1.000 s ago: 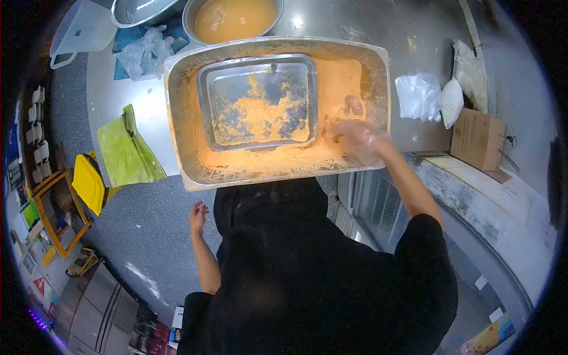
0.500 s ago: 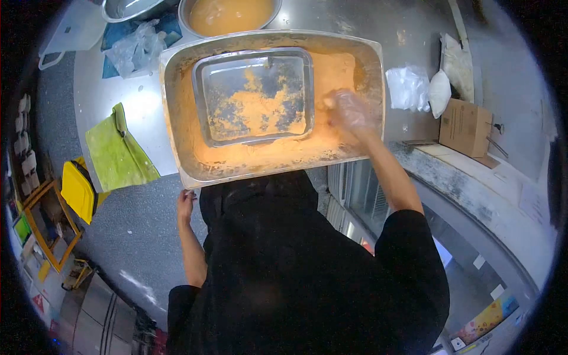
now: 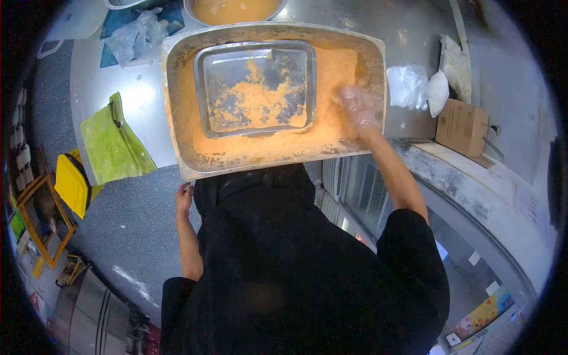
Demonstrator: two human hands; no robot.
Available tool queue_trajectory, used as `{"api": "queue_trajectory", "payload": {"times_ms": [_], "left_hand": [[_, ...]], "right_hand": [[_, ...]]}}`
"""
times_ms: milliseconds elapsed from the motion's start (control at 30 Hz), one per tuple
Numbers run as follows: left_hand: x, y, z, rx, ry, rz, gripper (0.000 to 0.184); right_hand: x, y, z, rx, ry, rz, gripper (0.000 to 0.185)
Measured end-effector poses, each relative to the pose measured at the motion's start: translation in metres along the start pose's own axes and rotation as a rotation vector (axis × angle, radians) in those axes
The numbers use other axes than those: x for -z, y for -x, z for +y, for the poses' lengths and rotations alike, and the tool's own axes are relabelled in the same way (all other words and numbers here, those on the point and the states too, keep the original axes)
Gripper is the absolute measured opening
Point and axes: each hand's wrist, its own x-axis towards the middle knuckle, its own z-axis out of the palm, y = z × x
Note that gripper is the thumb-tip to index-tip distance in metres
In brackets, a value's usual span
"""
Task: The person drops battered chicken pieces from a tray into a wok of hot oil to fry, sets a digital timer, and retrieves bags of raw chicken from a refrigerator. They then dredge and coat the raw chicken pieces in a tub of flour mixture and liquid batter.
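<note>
A big metal tub (image 3: 275, 167) on the steel counter holds orange powder (image 3: 334, 68). Inside it, on the left, lies a rectangular metal tray (image 3: 204, 89) with powder scattered over its bottom. My right hand (image 3: 359, 109), in a clear plastic glove, is low over the powder at the tub's right side; its fingers are blurred, and whether anything is in them cannot be made out. Below the tub's lower left corner, my left hand (image 3: 184, 196) hangs beside my black apron, fingers loosely curled and partly hidden, touching no object that shows.
A bowl of orange liquid (image 3: 236, 10) stands behind the tub. Left of the tub are a green cloth (image 3: 115, 142) and a plastic bag (image 3: 136, 40). Clear bags (image 3: 407, 87), a white bag (image 3: 438, 93) and a cardboard box (image 3: 461, 127) are at the right. A yellow lid (image 3: 72, 186) is lower left.
My right hand has moved within the tub's right side, and a round lump once visible beside it no longer shows. My left hand has come closer to the tub's lower left corner.
</note>
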Motion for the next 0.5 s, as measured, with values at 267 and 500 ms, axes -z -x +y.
{"api": "queue_trajectory", "payload": {"times_ms": [267, 500], "left_hand": [[-0.002, -0.009, 0.012, 0.034, 0.051, -0.02, 0.027], [0.003, -0.013, 0.011, 0.002, 0.119, -0.004, 0.026]], "right_hand": [[0.009, 0.007, -0.027, 0.064, -0.195, -0.219, 0.03], [-0.026, -0.03, 0.016, -0.067, -0.219, -0.383, 0.053]]}}
